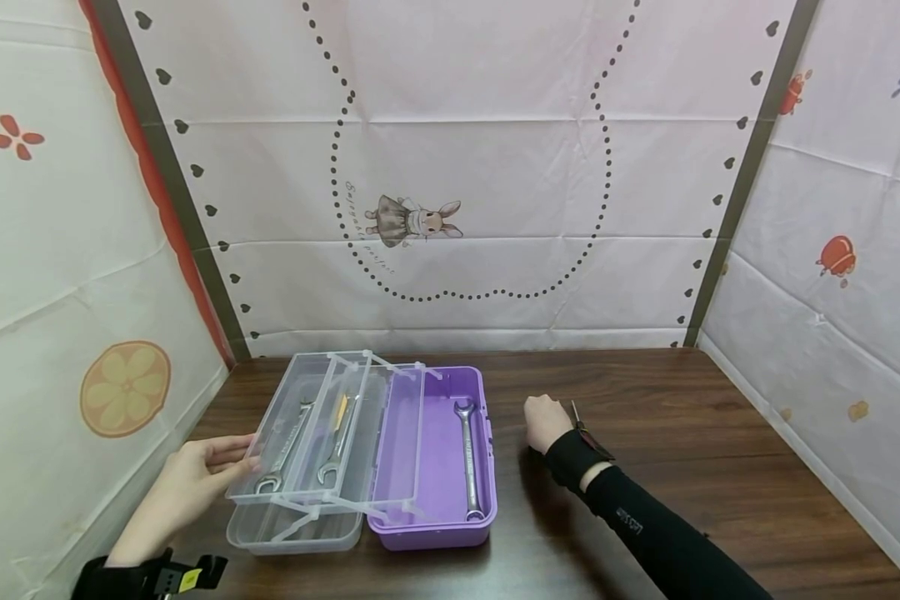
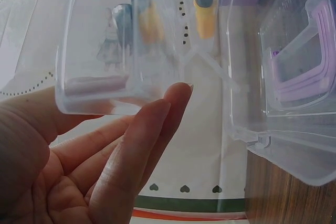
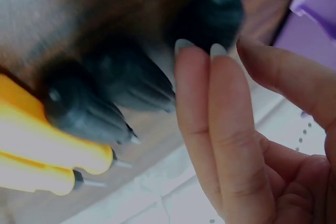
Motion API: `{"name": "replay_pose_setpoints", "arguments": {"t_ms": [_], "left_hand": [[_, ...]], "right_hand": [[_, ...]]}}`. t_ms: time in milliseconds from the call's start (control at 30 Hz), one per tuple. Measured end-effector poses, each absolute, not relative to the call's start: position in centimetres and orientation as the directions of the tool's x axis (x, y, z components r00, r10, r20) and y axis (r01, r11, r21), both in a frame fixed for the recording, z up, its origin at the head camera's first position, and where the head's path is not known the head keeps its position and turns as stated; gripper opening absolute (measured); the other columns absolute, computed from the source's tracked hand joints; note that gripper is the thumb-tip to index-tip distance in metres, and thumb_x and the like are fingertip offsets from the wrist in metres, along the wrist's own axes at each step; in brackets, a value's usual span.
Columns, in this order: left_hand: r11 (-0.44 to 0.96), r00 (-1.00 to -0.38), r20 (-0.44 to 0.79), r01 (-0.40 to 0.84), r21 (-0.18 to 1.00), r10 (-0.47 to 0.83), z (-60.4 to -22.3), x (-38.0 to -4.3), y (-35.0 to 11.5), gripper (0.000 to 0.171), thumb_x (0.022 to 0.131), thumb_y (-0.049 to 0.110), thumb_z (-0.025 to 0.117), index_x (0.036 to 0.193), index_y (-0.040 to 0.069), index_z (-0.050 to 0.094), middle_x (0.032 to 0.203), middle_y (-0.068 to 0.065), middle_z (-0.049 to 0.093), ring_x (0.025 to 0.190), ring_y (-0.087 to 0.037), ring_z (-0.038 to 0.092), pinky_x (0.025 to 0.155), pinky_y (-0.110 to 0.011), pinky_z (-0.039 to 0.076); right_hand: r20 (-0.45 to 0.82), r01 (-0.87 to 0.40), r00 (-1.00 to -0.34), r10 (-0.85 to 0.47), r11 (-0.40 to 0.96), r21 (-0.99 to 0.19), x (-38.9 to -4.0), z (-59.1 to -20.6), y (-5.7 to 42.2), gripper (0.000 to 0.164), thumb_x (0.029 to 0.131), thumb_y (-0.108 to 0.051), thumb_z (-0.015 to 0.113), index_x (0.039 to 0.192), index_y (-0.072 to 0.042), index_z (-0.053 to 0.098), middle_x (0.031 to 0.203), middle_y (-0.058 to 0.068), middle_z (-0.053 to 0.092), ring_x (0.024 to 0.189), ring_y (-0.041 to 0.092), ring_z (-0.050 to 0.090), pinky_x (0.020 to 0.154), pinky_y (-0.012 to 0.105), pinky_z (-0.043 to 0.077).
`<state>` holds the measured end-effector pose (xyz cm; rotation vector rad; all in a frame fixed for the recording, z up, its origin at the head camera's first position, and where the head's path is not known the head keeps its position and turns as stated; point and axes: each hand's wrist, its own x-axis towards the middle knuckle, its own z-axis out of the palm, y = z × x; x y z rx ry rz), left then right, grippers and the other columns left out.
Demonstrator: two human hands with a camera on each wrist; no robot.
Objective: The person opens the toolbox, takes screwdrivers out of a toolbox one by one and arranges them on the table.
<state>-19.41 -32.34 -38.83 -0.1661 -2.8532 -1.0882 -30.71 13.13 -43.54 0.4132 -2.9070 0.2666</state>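
Soft, fairly bright light fills the head view, evenly whitening the cloth wall (image 1: pixel 480 171) beyond both hands. A dark, soft-edged shadow lies on the table (image 1: pixel 645 400) beside the right hand (image 1: pixel 546 422) and its forearm, on the side towards the left hand (image 1: pixel 202 475). In the left wrist view, pale reflections haze the clear lid (image 2: pixel 97 24) at the grip, and the palm below looks shaded. Around the right hand's fairly crisp fingers (image 3: pixel 231 114), the dark handles (image 3: pixel 131 74) blur; the yellow handles (image 3: pixel 58 140) farther off are softly smeared, with whitish glare on the wood above them.
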Motion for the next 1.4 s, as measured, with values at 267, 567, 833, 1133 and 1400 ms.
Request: {"name": "replay_pose_setpoints", "arguments": {"t_ms": [267,567,833,1133,1400], "left_hand": [[0.749,-0.991,0.119,0.13,0.65,0.069,-38.9,-19.4,-32.4,0.049,0.093,0.022,0.069,0.129,-0.011,0.059,0.119,-0.029,0.067,0.094,-0.026,0.073,0.067,-0.022,0.057],[0.747,-0.994,0.096,0.103,0.657,0.052,-38.7,-19.3,-32.3,0.05,0.094,0.023,0.068,0.13,-0.01,0.058,0.121,-0.029,0.066,0.099,-0.033,0.072,0.065,-0.024,0.057],[0.734,-0.996,0.076,0.093,0.673,0.056,-38.7,-19.3,-32.4,0.053,0.095,0.026,0.067,0.132,-0.01,0.056,0.123,-0.03,0.065,0.103,-0.036,0.071,0.065,-0.024,0.057],[0.771,-0.995,0.091,0.094,0.63,0.047,-39.2,-19.6,-33.2,0.055,0.095,0.039,0.064,0.135,0.001,0.058,0.128,-0.023,0.065,0.099,-0.007,0.066,0.071,-0.024,0.055],[0.728,-0.974,-0.194,-0.051,0.684,0.114,-40.6,-20.6,-34.6,0.077,0.105,0.05,0.035,0.149,-0.013,0.028,0.153,-0.038,0.027,0.137,-0.053,0.036,0.095,-0.049,0.054]], "right_hand": [[0.278,-0.28,-0.937,-0.209,0.929,-0.243,-30.5,-41.4,13.1,0.023,0.086,-0.014,0.074,0.071,0.0,0.064,0.072,0.017,0.068,0.065,0.032,0.068,0.061,0.043,0.057],[0.172,-0.299,-0.954,-0.245,0.771,-0.562,-29.6,-41.4,11.5,0.053,0.092,-0.036,0.068,0.047,-0.009,0.057,0.042,-0.009,0.038,0.04,0.006,0.034,0.044,0.022,0.029],[0.072,-0.279,-0.946,-0.317,0.678,-0.68,-28.9,-42.0,10.8,0.042,0.092,-0.028,0.069,0.064,0.004,0.072,0.051,0.012,0.063,0.042,0.013,0.052,0.044,0.02,0.035],[-0.085,-0.129,-0.949,-0.304,0.618,-0.776,-29.1,-42.0,10.2,0.03,0.091,-0.025,0.07,0.081,0.003,0.074,0.072,0.02,0.072,0.069,0.033,0.073,0.062,0.036,0.061],[-0.153,-0.09,-0.927,-0.342,0.6,-0.795,-29.0,-42.2,10.4,0.028,0.094,-0.022,0.065,0.088,0.004,0.07,0.067,0.005,0.064,0.063,0.018,0.067,0.064,0.037,0.061]]}}
